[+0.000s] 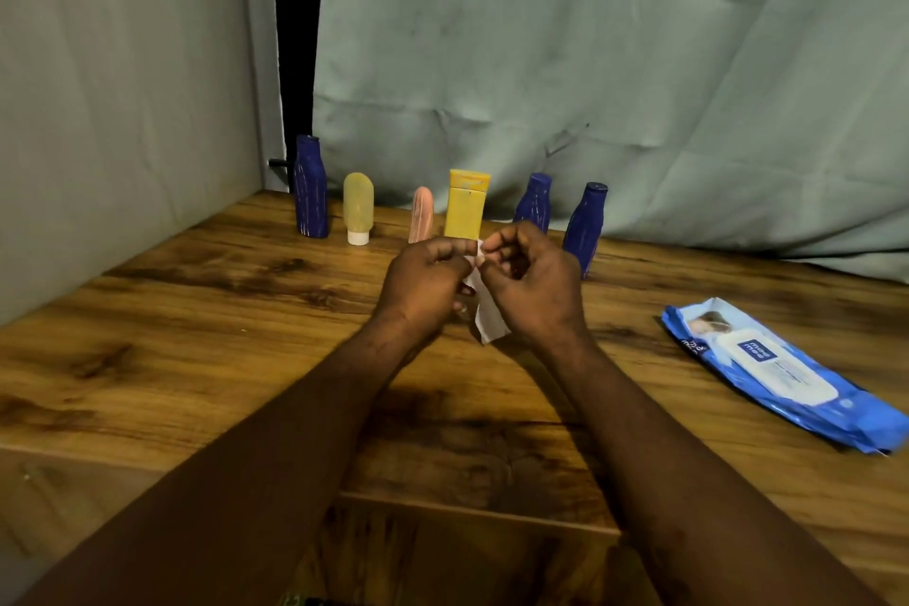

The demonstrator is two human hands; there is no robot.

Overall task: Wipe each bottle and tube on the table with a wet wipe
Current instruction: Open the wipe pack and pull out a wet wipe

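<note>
Pinching the wet wipe (489,325) between the curled fingers of the left hand (425,281) and the right hand (533,283), raised above the middle of the table (196,310), letting the free end hang below the palms. Judging by the pinch at the top edge, opening out the folded sheet ahead of any wiping. Draw the two corners gently apart rather than tugging, so as not to tear the damp sheet, and spread it wide enough to wrap round a body. Then work along the row at the far edge from one end: left blue bottle (311,187), pale yellow tube (358,207) standing on its white cap, pink tube (421,214), yellow tube (466,204), middle blue bottle (533,199), right blue bottle (586,226). Steady each upright item with one hand while wiping with the other, to guard against tipping, probably likeliest with the cap-standing tube. Leave the wipes pack (782,374) lying well apart on the right, within reach for a fresh sheet.
</note>
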